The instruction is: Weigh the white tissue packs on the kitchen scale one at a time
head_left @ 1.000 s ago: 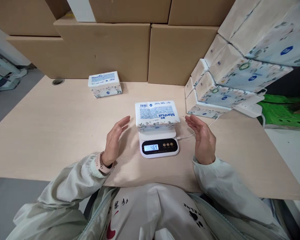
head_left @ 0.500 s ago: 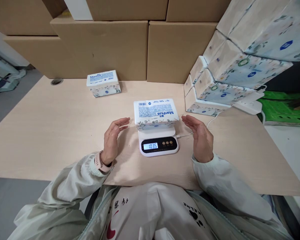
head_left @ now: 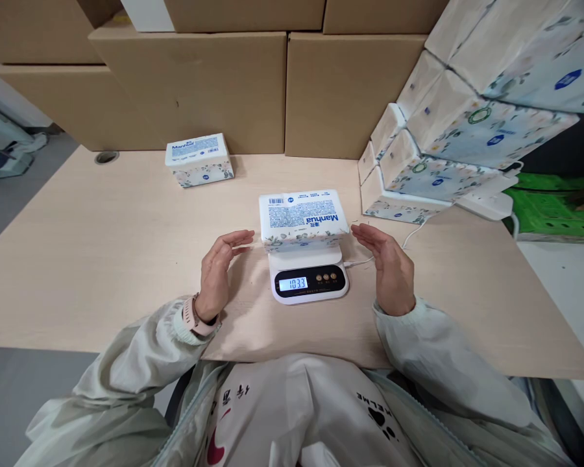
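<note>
A white and blue tissue pack [head_left: 302,217] lies on the platform of a small white scale [head_left: 310,284], whose lit display reads 103.3. To the left of the pack is my left hand [head_left: 219,272], fingers stretched out, holding nothing. My right hand [head_left: 390,269] is held the same way on the other side, its fingertips just short of the pack. Neither hand touches the pack or the scale. Another tissue pack [head_left: 200,160] sits further back on the wooden table [head_left: 102,259], left of the scale.
Tissue packs [head_left: 448,130] are stacked at the back right. Cardboard boxes [head_left: 199,91] line the back edge. A white cable [head_left: 409,240] runs from the scale past my right hand. A green crate [head_left: 555,207] stands beyond the table's right side.
The scale's display has gone from 103.5 to 103.3. Both hands have stayed almost in place, and the view has shifted slightly.
</note>
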`<state>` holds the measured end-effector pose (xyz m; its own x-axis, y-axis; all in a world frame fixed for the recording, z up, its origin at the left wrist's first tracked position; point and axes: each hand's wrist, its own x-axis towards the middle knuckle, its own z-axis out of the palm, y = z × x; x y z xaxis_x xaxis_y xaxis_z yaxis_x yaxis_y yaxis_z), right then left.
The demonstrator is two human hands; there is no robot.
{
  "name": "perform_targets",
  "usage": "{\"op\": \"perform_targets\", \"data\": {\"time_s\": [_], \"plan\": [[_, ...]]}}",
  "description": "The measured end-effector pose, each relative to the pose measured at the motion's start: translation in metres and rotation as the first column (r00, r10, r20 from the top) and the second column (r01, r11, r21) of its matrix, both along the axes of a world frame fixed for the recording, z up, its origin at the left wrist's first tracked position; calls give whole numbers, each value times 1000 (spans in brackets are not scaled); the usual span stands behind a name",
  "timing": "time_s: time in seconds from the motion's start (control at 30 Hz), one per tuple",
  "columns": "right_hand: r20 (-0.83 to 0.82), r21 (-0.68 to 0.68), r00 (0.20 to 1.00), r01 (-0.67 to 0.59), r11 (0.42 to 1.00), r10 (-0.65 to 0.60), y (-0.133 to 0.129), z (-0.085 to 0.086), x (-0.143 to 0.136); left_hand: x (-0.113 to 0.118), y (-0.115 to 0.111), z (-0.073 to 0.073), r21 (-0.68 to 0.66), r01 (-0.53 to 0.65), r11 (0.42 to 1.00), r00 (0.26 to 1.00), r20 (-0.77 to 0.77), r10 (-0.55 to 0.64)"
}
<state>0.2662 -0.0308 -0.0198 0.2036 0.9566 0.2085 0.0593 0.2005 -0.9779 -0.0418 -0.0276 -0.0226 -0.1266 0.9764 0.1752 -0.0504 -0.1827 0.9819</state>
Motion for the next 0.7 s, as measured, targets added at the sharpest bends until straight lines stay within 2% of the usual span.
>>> {"op": "perform_targets", "data": {"time_s": [0.4,0.53,0.7], "plan": [[74,3,986,-149,989,149,0,-11,5,-1,0,-2,21,9,1000,1000,-5,-9],[77,0,982,-171,985,171,-1,-11,6,-1,1,-2,44,42,998,998,46,-44],[83,-12,980,-179,984,179,-1,-9,5,-1,-1,-1,60,117,991,992,32,-119]]}}
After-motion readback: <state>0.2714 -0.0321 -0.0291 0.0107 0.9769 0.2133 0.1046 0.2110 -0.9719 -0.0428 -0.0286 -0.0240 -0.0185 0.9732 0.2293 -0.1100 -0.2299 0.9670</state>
